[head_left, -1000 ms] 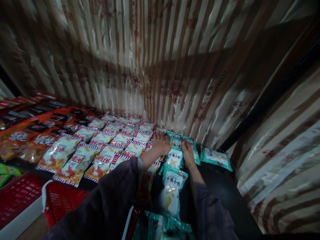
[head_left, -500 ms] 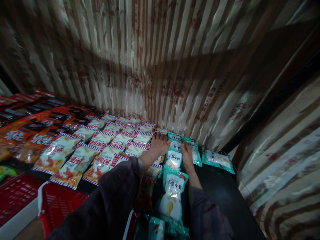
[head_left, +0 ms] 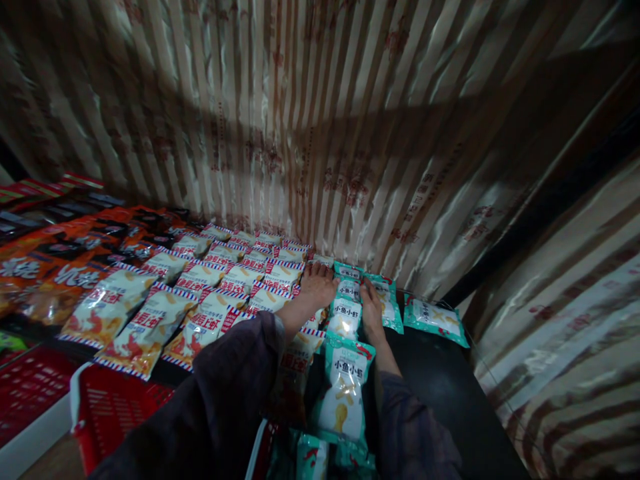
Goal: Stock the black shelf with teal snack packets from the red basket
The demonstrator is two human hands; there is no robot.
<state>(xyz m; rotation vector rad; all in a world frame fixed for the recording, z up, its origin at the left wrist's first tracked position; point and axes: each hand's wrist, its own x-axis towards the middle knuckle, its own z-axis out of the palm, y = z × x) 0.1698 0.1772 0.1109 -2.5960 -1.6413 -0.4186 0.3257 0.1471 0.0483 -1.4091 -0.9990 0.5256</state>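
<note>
A column of teal-and-white snack bags point(head_left: 345, 317) runs from the back of the dark shelf toward me, overlapping one another. On its left side my left hand point(head_left: 317, 290) lies with fingers stretched out, over the edge of the white snack bags point(head_left: 207, 317). My right hand point(head_left: 371, 310) rests along the column's right side, fingers extended and touching the bag edges. Both hands are around the second and third teal bags from the back. Just right of my right hand lies another teal bag point(head_left: 387, 303), partly covered.
One more teal bag point(head_left: 434, 319) lies sideways at the shelf's right end. Orange snack bags point(head_left: 75, 273) fill the left. Red baskets point(head_left: 113, 407) stand in front, with teal bags point(head_left: 313, 457) in the nearest one. A striped, creased sheet point(head_left: 300, 133) hangs behind.
The view has shifted very slightly. Both hands stay beside the teal column, and the bags have barely moved.
</note>
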